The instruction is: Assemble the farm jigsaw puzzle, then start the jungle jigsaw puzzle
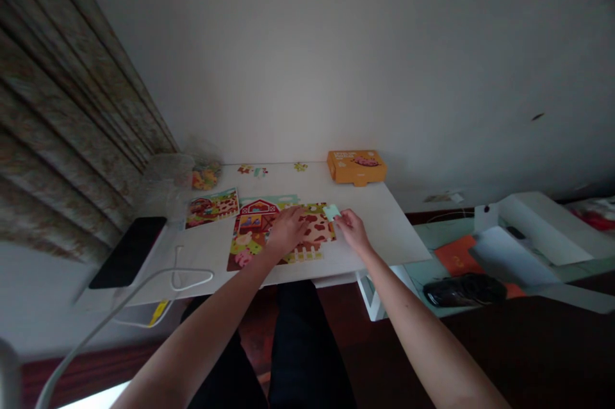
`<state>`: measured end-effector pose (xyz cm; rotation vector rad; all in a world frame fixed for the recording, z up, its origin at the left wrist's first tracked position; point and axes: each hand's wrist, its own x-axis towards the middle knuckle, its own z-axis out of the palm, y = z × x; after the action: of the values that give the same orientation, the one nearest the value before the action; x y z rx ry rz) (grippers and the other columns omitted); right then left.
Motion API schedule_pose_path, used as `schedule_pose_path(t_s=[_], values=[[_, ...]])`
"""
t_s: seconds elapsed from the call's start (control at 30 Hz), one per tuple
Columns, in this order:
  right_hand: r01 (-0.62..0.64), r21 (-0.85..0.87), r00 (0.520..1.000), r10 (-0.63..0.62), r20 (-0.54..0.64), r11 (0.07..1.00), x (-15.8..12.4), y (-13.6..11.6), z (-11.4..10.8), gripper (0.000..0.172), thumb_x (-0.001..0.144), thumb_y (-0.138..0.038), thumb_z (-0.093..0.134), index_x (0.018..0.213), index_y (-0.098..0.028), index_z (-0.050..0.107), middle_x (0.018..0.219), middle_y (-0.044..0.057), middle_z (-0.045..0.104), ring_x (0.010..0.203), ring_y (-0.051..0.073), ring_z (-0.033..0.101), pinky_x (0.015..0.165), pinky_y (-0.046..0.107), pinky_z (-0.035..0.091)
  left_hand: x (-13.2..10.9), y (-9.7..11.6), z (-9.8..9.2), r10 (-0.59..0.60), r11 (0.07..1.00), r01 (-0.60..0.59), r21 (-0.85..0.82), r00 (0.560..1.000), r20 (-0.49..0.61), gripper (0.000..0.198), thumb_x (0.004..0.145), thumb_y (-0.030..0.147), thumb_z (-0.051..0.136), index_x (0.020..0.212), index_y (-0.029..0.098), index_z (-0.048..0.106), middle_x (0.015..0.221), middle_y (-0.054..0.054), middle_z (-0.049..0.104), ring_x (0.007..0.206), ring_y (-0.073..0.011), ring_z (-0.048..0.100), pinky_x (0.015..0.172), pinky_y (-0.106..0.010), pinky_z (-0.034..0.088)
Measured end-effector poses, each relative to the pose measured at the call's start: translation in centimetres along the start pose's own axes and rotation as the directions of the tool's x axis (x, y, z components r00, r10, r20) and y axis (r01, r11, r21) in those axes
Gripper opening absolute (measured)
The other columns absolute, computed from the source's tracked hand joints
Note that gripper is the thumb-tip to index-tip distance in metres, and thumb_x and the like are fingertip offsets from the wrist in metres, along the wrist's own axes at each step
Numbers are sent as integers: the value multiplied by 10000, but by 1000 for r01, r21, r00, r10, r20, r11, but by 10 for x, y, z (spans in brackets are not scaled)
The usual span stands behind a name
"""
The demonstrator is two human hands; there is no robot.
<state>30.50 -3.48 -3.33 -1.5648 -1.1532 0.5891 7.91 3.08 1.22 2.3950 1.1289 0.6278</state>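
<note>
As right hand [353, 231] pinches jigsaw piece [331, 212]; box [356, 166] beyond

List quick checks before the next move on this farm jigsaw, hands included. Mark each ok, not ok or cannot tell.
1. Pale green puzzle piece held in right hand: ok.
2. Left hand off the farm jigsaw puzzle: not ok, it lies over the middle.
3. Open gap in the puzzle matching the piece: cannot tell, hands block part of it.
4. Farm picture card visible beside the puzzle: ok.
5. Loose puzzle piece apart from the hands, at the desk's far edge: ok.
6. Black phone apart from the puzzle: ok.
</note>
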Motion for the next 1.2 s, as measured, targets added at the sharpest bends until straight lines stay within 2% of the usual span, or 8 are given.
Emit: schedule_pose_path(t_s=[0.13, 0.23, 0.37, 0.53, 0.7, 0.8, 0.97, 1.2], values=[[-40, 46, 998, 42, -37, 998, 2, 1, -3, 457, 789, -691, 623, 817, -243, 540, 675, -10, 603, 655, 192, 580, 633, 297, 468, -18, -22, -12, 20, 963, -53, 264, 991, 129, 505, 968, 457, 553, 1440, 280, 552, 1565, -120, 490, 1467, -327, 412, 1248, -605, 172], [-63, 100, 996, 69, -60, 993, 3, 2, -3, 456, 752, -664, 665, 862, -236, 553, 701, -6, 618, 668, 194, 590, 627, 299, 470, -23, -26, -9, 13, 951, -61, 303, 987, 157, 515, 992, 487, 486, 1462, 282, 540, 1557, -120, 503, 1474, -322, 405, 1242, -613, 173], [-46, 131, 995, 57, -84, 990, 9, 2, 4, 461, 755, -615, 668, 971, -214, 599, 777, 25, 676, 736, 209, 631, 687, 323, 500, -23, -25, -5, 21, 954, -56, 295, 993, 120, 502, 994, 492, 468, 1441, 285, 562, 1534, -112, 531, 1471, -315, 408, 1237, -607, 188], [28, 91, 999, -26, -20, 995, 45, -11, 29, 388, 767, -531, 654, 979, -205, 648, 791, 28, 686, 751, 203, 640, 720, 326, 512, -24, -27, -2, 41, 962, -62, 266, 996, 85, 484, 986, 465, 486, 1421, 278, 585, 1510, -116, 555, 1451, -314, 436, 1240, -592, 203], [7, 27, 984, -11, 177, 1000, 94, -22, 55, 321, 741, -439, 664, 958, -203, 687, 726, -12, 655, 683, 164, 609, 664, 285, 489, -25, -26, -4, 47, 968, -63, 243, 996, 72, 473, 974, 425, 511, 1418, 282, 593, 1501, -112, 565, 1440, -319, 450, 1236, -591, 219], [-26, -24, 963, 32, 268, 999, 109, -20, 64, 272, 747, -359, 669, 956, -189, 705, 668, -40, 623, 604, 134, 563, 604, 256, 458, -25, -24, -6, 31, 972, -48, 230, 997, 77, 468, 973, 406, 517, 1423, 298, 588, 1501, -104, 568, 1432, -317, 464, 1231, -601, 230], [28, -202, 949, 38, 313, 979, 116, -12, 69, 202, 782, -225, 664, 965, -180, 739, 716, -23, 662, 623, 130, 578, 647, 258, 478, -25, -24, -7, 28, 974, -45, 224, 997, 77, 455, 973, 412, 515, 1401, 290, 608, 1495, -113, 572, 1441, -314, 458, 1236, -595, 230], [197, -455, 954, -62, 295, 868, 106, -16, 73, 246, 883, -173, 604, 1095, -168, 729, 1052, 85, 700, 874, 174, 654, 857, 322, 522, -25, -24, -7, 46, 973, -59, 225, 997, 67, 443, 970, 398, 514, 1388, 288, 613, 1477, -111, 587, 1434, -313, 461, 1231, -586, 243]])
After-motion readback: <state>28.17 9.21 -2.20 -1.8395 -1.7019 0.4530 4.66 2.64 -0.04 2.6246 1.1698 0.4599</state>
